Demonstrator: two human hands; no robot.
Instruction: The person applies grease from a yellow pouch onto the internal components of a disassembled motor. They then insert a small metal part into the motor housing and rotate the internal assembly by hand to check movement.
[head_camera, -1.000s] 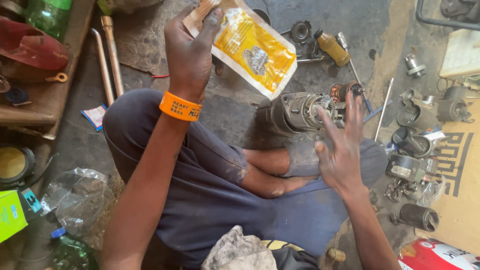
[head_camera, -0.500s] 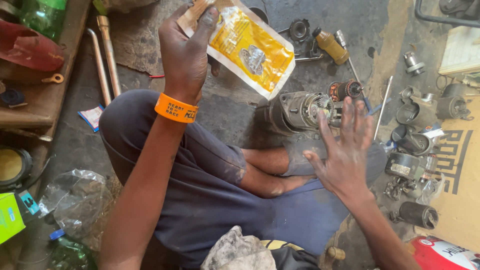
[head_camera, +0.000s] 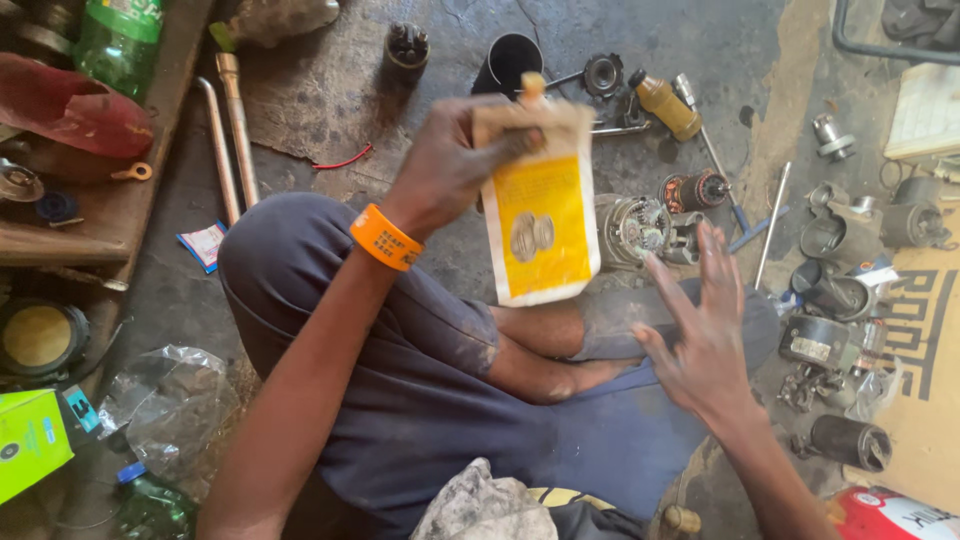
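My left hand (head_camera: 450, 165), with an orange wristband (head_camera: 386, 238) on the wrist, grips the top of a yellow and tan flat packet (head_camera: 538, 210) and holds it upright above my crossed legs. My right hand (head_camera: 705, 335) hovers open, fingers spread, palm down over my right knee, just right of the packet and not touching it. Behind the packet on the floor lies a grey motor body (head_camera: 638, 228) with a copper-wound rotor (head_camera: 693, 190) beside it.
A black cylinder (head_camera: 507, 62), a screwdriver with a yellow handle (head_camera: 664, 103) and metal rods (head_camera: 232, 125) lie on the concrete ahead. Several motor parts (head_camera: 840, 290) crowd the right side. A green bottle (head_camera: 118, 40) and red cloth (head_camera: 70, 105) sit on a wooden board at left.
My left hand has brought the packet down and turned it from tilted to upright, closer to me. My right hand has lifted off the motor body and drawn back over my knee.
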